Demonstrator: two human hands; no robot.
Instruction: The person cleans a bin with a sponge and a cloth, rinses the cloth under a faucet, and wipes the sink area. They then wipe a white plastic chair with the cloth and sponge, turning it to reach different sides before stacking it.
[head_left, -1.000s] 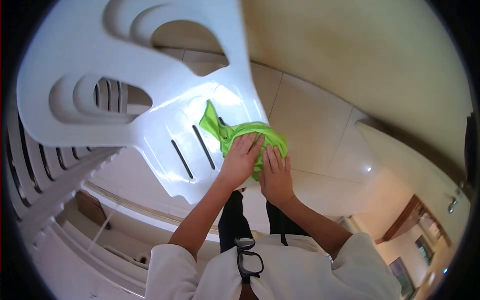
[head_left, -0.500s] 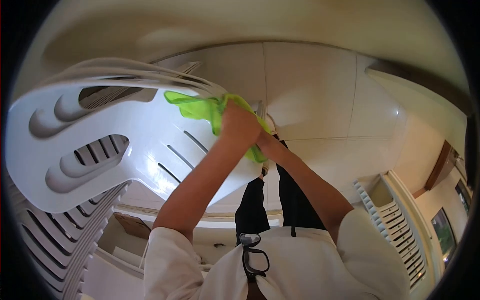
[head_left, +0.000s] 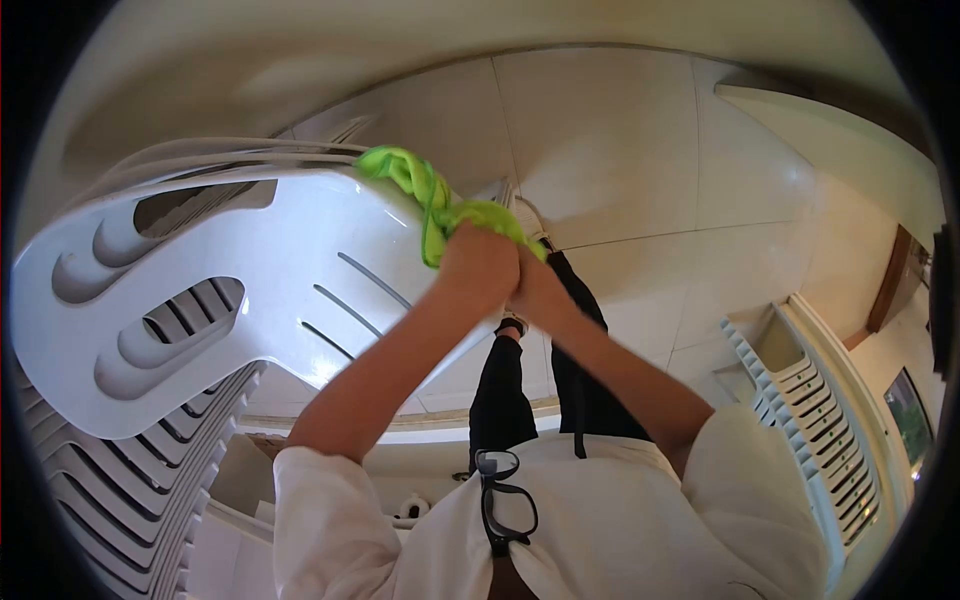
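A bright green cloth, bunched and twisted, is gripped in both hands above the seat edge of a white plastic chair. My left hand is closed round the cloth, knuckles toward the camera. Close against it, my right hand is closed too, with its fingers partly hidden behind the left hand. One end of the cloth sticks out up and to the left, over the chair's far edge. The chair has slots in its seat and large openings at its left end.
A slatted stack of white plastic pieces stands at the lower left, and another slatted white piece at the right. Pale floor tiles lie ahead, bounded by a curved wall. Eyeglasses hang from the shirt.
The cloth has gone from spread out over the chair edge to a tighter twisted bunch. My hands have shifted slightly down in view and the camera has tilted a little.
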